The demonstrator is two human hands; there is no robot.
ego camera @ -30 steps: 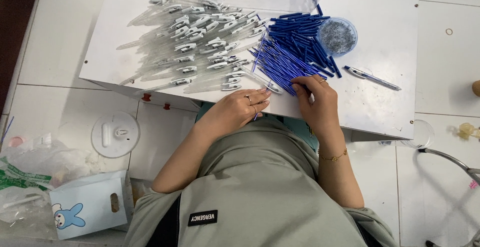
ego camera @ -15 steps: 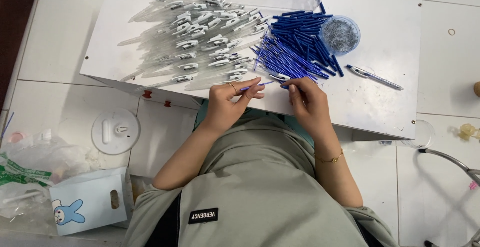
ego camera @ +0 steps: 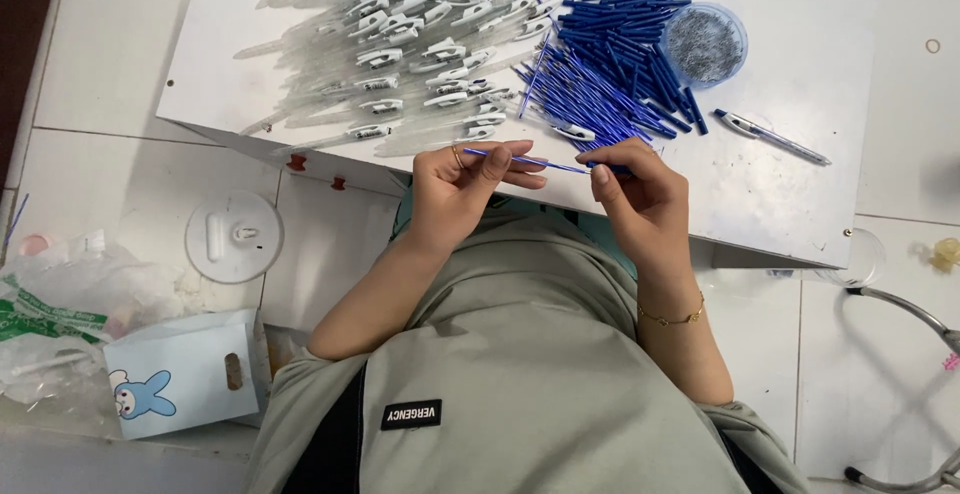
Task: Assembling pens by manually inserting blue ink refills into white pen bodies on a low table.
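A makeshift home assembly spot: a white board [ego camera: 800,194] over tiled floor [ego camera: 100,74], heaped with clear pen barrels [ego camera: 400,44] and blue refills [ego camera: 610,74].

I see a board [ego camera: 800,184] lying across my lap, its near edge over my knees. On its far left lies a heap of pen barrels [ego camera: 400,44]; right of it, a pile of refills [ego camera: 610,84], and right of that a round dish [ego camera: 705,46]. An assembled pen [ego camera: 770,137] lies alone further right. My left hand [ego camera: 460,189] and right hand [ego camera: 640,199] hold one refill [ego camera: 525,162] between them above the near edge. Left on the floor sits a lid [ego camera: 235,237], with a carton [ego camera: 180,374] nearer me.
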